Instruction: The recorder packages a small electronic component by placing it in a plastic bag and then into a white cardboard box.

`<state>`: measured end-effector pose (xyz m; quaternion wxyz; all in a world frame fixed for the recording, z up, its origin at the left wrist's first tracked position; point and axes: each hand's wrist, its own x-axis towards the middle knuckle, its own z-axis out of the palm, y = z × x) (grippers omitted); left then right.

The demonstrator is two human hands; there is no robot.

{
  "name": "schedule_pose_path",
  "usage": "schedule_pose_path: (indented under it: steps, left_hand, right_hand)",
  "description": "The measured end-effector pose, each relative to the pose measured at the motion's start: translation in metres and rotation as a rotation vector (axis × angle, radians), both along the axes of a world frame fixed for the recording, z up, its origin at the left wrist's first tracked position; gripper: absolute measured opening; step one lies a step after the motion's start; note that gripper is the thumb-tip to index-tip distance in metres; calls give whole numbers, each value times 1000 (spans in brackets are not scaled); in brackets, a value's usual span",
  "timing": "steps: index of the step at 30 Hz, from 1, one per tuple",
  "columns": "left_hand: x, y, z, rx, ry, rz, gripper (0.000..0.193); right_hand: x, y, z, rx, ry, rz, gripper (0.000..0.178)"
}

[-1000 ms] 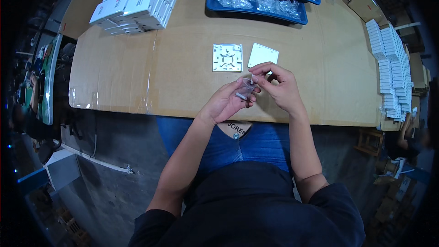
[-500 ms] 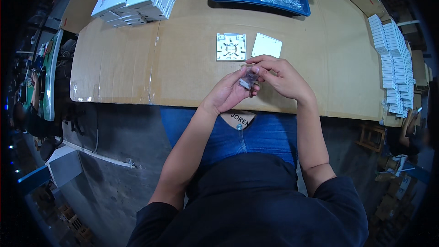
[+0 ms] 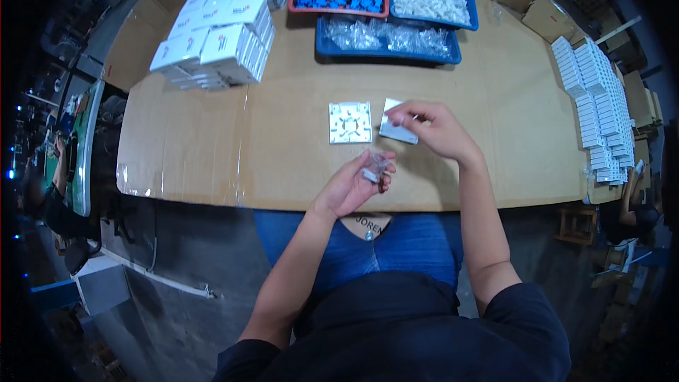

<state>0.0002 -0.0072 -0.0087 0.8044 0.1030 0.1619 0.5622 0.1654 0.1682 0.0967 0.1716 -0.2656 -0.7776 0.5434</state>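
Note:
A small clear plastic bag with white bits inside rests in my left hand, whose fingers curl around it near the table's front edge. Over the flat white square cover hovers my right hand. Its thumb and fingertips are drawn together, and whatever may be between them is too small to make out. Just left of that cover lies an open white square box base, its inner side up, showing a ring of dark slots and clips. The hand partly hides the cover.
White boxes are stacked at the back left of the cardboard-covered table. At the back stand a red tray of blue pieces, a blue tray of white pieces and another blue tray of clear bags. More white boxes line the right edge.
My right hand has left the small bag and moved over the white cover; the bag stays in my left hand. The view has tilted, bringing more of the trays into sight.

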Motion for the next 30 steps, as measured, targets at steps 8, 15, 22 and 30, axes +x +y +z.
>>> schedule_pose_path:
  steps: [8, 15, 22, 30]
  left_hand:
    - [0, -3, 20, 19, 68, 52, 49]
    - [19, -9, 69, 85, 503, 245, 44]
    - [23, -18, 81, -42, 419, 381, 53]
    - [7, -12, 77, -108, 127, 401, 50]
  right_hand:
    - [-46, 192, -11, 556, 32, -626, 25]
    - [-85, 233, -19, 908, -260, -683, 21]
    - [-94, 231, -16, 892, -205, -890, 22]
    - [-43, 231, -18, 636, 123, -933, 25]
